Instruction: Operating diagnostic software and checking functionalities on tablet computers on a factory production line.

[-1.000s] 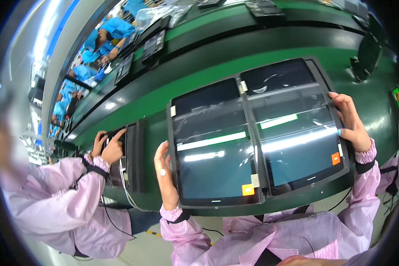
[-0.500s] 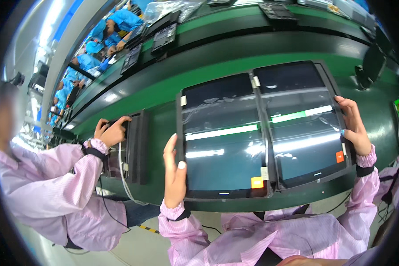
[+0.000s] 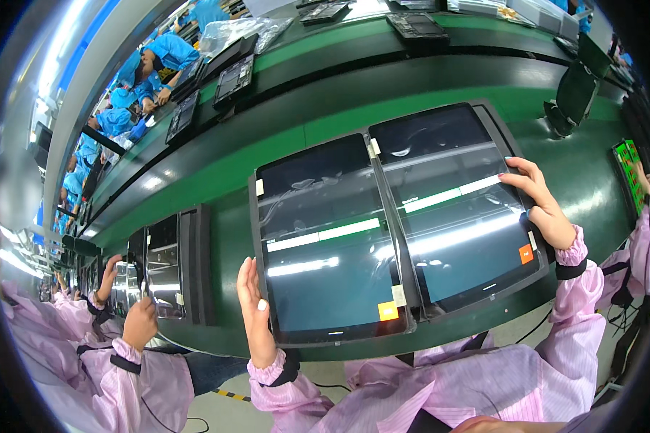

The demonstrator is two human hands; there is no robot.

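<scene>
From the head camera, the left hand (image 3: pixel 258 321) stands upright along the near part of the left edge of the dark tray (image 3: pixel 497 126), fingers pointing away from the body and thumb held off from them. It is spread rather than pinching; whether it touches the rim cannot be told. The right hand (image 3: pixel 552 216) comes in from the opposite side, wrist bent inward. Its fingers reach over the tray's right rim to the edge of the right panel (image 3: pixel 448 278), with the thumb lower and parted from them, so this hand is spread too.

Between the two hands lies the tray with its pair of glossy dark panels, the left panel (image 3: pixel 325 296) nearer the left hand. An orange sticker (image 3: pixel 526 254) sits on the right panel, just below the right thumb.

Left of the left hand, a strip of green bench (image 3: pixel 227 245) separates it from a co-worker's tray (image 3: pixel 201 267). Beyond the right fingertips, the bench runs up to a black stand (image 3: pixel 576 90), well apart from them. Past the tray's far edge, green surface extends to a raised dark ledge (image 3: pixel 325 94). The tray's near edge lies close to the bench's front edge.
</scene>
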